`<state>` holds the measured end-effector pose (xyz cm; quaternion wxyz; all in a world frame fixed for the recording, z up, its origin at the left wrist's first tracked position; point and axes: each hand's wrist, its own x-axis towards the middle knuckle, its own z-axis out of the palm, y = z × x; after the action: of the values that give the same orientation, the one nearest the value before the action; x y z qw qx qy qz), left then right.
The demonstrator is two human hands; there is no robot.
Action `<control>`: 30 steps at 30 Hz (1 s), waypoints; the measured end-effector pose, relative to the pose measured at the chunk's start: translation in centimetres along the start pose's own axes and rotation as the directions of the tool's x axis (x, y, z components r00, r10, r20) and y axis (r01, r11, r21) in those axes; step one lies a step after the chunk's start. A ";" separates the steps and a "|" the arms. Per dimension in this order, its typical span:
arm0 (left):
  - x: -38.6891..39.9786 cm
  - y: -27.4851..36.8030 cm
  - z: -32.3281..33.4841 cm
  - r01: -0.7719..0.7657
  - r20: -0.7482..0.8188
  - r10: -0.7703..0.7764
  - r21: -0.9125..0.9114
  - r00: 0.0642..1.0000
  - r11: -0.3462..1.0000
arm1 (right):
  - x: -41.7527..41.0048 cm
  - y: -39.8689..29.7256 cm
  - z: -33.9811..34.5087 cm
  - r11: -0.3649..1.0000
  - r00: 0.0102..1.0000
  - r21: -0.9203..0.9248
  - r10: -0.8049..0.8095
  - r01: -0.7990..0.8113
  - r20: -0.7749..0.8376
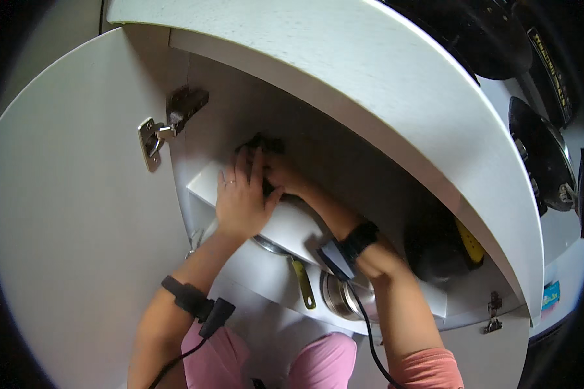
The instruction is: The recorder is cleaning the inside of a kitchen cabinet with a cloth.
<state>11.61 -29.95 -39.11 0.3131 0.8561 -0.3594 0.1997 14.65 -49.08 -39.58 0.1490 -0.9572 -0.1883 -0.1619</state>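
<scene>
Inside an open cabinet, my left hand [243, 202] rests with its fingers spread against a dark object [267, 145] above the white shelf [297, 226]. What that object is cannot be told. Beside it, my right hand [284, 172] reaches to the same dark object; its fingers are partly hidden and blurred, so its hold is unclear. Below the shelf lie a pan with an olive-green handle [303, 284] and a stainless steel pot [339, 295], the pot partly covered by my right forearm.
The cabinet door [78, 204] stands open at left on a metal hinge [151, 141]. A black pan [433, 243] with a yellow item [469, 240] sits at the right inside. The white countertop edge [370, 78] arches overhead, with a gas stove [540, 150] on top.
</scene>
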 end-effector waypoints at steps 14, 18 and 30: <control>-1.0 -0.6 -0.8 0.021 0.110 -0.037 0.141 0.993 0.990 | -9.5 12.0 -7.6 0.760 0.838 -0.429 0.545 -0.488 0.012; -0.9 -1.0 -0.1 0.011 0.100 -0.027 0.152 0.995 0.988 | -1.4 9.2 -5.8 0.678 0.805 -0.572 0.591 -0.462 0.051; -1.0 -1.5 -0.9 0.016 0.119 -0.039 0.187 0.992 0.982 | -3.4 -1.2 -2.5 0.991 0.994 -0.113 0.080 -0.072 0.069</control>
<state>11.93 -28.06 -39.62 0.2118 0.8971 -0.3460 0.1753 10.59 -49.98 -38.25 0.0949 -0.9757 -0.1476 -0.1312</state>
